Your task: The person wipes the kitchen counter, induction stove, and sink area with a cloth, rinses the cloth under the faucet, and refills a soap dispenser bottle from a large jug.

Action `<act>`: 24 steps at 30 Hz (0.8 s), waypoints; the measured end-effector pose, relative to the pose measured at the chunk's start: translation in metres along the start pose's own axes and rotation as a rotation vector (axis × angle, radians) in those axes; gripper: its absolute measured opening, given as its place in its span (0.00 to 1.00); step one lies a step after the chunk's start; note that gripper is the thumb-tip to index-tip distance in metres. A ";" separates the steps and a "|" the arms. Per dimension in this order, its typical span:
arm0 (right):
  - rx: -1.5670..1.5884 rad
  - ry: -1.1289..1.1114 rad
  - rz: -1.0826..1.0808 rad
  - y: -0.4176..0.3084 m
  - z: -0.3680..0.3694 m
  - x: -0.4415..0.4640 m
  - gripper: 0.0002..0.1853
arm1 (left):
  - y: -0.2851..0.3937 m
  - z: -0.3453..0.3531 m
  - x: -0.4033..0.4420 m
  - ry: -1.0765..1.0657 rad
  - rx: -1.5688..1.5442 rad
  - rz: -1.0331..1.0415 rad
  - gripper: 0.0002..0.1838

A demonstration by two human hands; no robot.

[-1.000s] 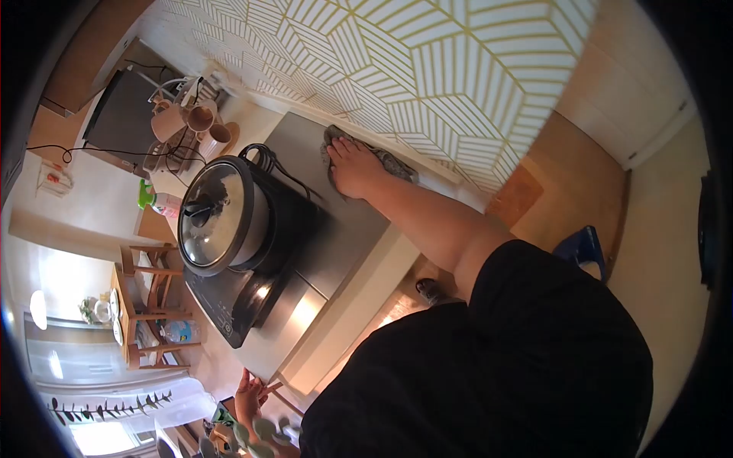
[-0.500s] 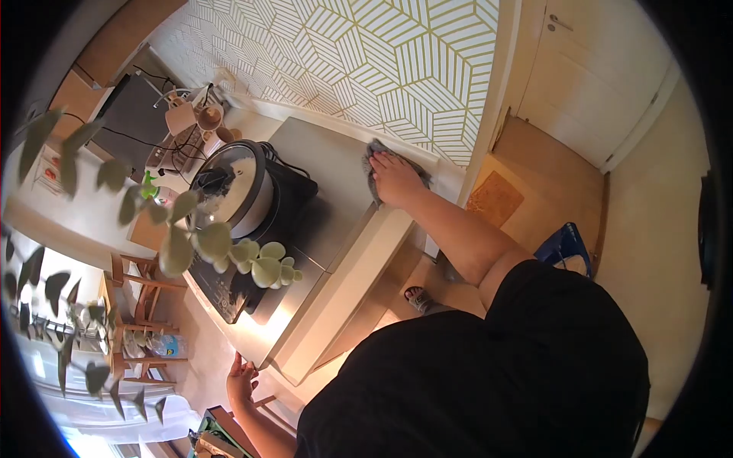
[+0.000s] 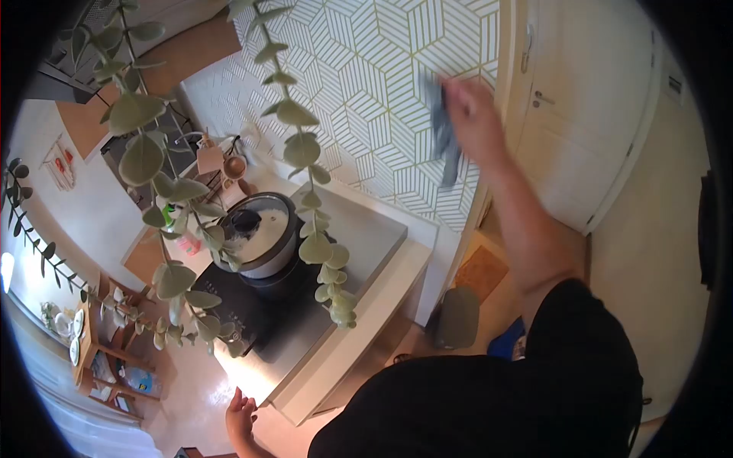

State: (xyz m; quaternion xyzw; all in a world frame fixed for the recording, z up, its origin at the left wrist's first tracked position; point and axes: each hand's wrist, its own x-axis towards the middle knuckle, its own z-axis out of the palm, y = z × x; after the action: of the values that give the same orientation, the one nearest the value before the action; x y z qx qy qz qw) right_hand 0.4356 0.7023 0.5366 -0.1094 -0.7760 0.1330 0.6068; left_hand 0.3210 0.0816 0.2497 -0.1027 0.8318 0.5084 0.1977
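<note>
My right hand, smeared by motion, is raised in front of the patterned wall and closed on a grey cloth. The cloth hangs down from the fingers; I cannot tell whether it touches the wall. My left hand is low beside the near left corner of the white counter, its fingers loosely bent and apart, holding nothing. On the counter a pot with a glass lid stands on a black cooktop.
Trailing leafy stems hang in front of the pot. Cups stand at the counter's far end. A white door is at the right, with a grey bin and an orange mat on the floor. Wooden chairs stand at the left.
My right hand has lifted the cloth off the metal surface on the counter and up before the wall. The view has shifted, with the stems now hanging closer. My left hand stays near the corner.
</note>
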 end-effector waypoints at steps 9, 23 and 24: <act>-1.030 -0.275 -0.713 -0.024 -0.009 0.172 0.27 | -0.005 -0.003 -0.006 -0.015 -0.127 -0.094 0.34; -0.684 -0.968 -0.796 0.114 0.106 -0.119 0.17 | -0.010 -0.002 -0.010 -0.026 -0.164 -0.033 0.33; -0.555 -1.010 -0.478 0.095 0.108 -0.070 0.14 | -0.009 0.000 -0.008 -0.034 -0.165 -0.027 0.33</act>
State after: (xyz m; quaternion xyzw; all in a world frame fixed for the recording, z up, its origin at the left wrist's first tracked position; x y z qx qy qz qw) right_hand 0.3480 0.7604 0.4162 -0.0098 -0.9758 -0.1778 0.1269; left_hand 0.3313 0.0769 0.2457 -0.1212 0.7821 0.5743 0.2093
